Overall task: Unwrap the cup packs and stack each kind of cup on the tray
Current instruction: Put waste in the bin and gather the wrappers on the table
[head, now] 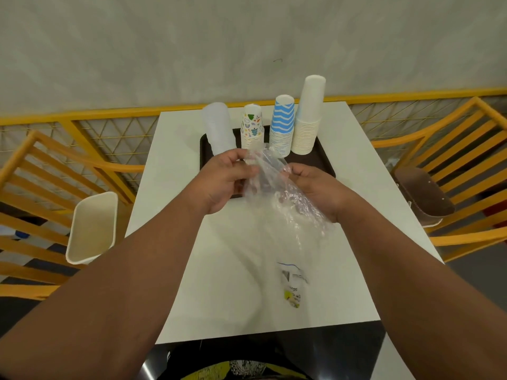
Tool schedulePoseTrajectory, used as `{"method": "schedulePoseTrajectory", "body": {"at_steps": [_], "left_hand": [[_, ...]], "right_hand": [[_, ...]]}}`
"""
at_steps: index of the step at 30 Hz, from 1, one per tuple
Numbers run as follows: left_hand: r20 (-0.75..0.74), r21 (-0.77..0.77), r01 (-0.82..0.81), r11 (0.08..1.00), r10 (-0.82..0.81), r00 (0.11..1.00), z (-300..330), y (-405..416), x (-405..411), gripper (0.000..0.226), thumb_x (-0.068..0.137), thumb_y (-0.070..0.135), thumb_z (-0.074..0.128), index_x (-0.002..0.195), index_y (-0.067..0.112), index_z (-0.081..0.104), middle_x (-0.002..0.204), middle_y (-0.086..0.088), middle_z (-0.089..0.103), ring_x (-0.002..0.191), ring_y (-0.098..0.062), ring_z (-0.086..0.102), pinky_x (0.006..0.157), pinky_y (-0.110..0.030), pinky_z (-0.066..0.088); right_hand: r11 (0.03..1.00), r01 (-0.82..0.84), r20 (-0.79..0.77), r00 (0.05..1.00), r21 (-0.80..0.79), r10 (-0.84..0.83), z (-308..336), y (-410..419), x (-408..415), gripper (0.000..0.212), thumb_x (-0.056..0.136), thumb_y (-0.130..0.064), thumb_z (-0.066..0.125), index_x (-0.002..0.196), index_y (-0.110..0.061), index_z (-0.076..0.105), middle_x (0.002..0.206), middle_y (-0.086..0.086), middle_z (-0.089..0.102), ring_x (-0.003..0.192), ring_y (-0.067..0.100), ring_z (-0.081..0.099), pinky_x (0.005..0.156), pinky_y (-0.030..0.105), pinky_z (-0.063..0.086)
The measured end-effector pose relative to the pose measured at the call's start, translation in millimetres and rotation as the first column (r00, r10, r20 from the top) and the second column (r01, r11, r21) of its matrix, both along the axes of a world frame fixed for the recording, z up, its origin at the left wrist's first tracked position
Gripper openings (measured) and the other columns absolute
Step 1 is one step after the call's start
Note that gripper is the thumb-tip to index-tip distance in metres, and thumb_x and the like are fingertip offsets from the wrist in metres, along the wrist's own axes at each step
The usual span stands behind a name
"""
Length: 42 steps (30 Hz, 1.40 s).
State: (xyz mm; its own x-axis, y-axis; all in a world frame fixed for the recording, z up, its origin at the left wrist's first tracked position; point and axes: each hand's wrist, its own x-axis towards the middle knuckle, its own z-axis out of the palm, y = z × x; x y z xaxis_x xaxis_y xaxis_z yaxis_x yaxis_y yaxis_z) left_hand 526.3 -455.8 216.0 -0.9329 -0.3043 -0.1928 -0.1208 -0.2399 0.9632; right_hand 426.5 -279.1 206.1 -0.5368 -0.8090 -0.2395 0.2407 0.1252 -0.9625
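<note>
Above table [219, 270], both hands grip clear wrapper [277, 187]: left hand [226, 182] pinches top, right hand [315, 187] fingers curled round it. Behind, 4 cup stacks [282, 127] on tray [321, 163].

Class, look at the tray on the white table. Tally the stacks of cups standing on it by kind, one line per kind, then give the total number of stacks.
Translucent plastic cup stack: 1
Doodle-print cup stack: 1
Blue-and-white wavy-striped cup stack: 1
Plain white cup stack: 1
Total: 4 stacks on the tray
</note>
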Motion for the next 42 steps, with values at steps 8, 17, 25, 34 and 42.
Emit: {"method": "schedulePoseTrajectory", "body": {"at_steps": [8,17,25,34,42], "left_hand": [[-0.012,-0.024,-0.064,0.998,0.064,0.998,-0.5,-3.9,6.5,0.004,0.091,0.007,0.061,0.092,0.011,0.063,0.089,-0.006,0.07,0.081,-0.019,0.067,0.071,-0.035,0.058],[0.015,-0.054,-0.113,0.992,0.114,0.993,1.7,-9.5,8.1,0.017,0.1,0.011,0.051,0.095,0.015,0.067,0.093,-0.006,0.068,0.09,-0.021,0.067,0.079,-0.039,0.058],[0.07,-0.115,-0.175,0.978,0.184,0.98,-0.1,-16.2,11.9,0.026,0.103,0.004,0.041,0.095,0.016,0.062,0.08,0.0,0.068,0.072,-0.019,0.067,0.063,-0.031,0.056],[0.099,-0.349,-0.127,0.929,0.172,0.98,-8.0,-19.8,14.3,0.014,0.099,0.016,0.056,0.097,0.004,0.062,0.07,-0.002,0.07,0.057,-0.017,0.064,0.066,-0.037,0.044],[0.094,-0.266,-0.185,0.946,0.216,0.972,-15.6,-20.7,16.3,0.034,0.102,0.024,0.05,0.075,0.009,0.062,0.062,-0.007,0.064,0.047,-0.017,0.057,0.049,-0.025,0.046]], "right_hand": [[0.993,0.079,-0.079,0.993,-0.085,-0.086,-6.5,6.3,-2.9,0.023,0.081,-0.029,0.065,0.104,-0.027,0.063,0.1,-0.003,0.067,0.089,0.012,0.061,0.083,0.032,0.046],[0.999,-0.03,-0.013,0.999,0.01,0.031,-7.0,0.5,4.4,0.025,0.079,-0.029,0.066,0.096,-0.011,0.071,0.09,0.003,0.072,0.086,0.017,0.063,0.088,0.034,0.048],[0.997,0.019,-0.116,0.993,0.076,-0.01,-2.5,0.2,-4.1,0.027,0.088,0.005,0.063,0.107,-0.014,0.061,0.088,0.002,0.067,0.07,0.008,0.061,0.056,0.021,0.048],[0.983,0.177,-0.134,0.976,0.047,-0.17,1.2,-1.6,-10.9,0.006,0.094,-0.012,0.062,0.094,-0.007,0.065,0.087,0.009,0.069,0.071,0.017,0.066,0.063,0.029,0.057],[0.968,0.25,0.001,0.968,-0.02,-0.25,1.8,-1.4,-17.3,0.015,0.087,-0.005,0.067,0.1,-0.01,0.061,0.096,0.007,0.067,0.074,0.019,0.065,0.06,0.03,0.055]]}}
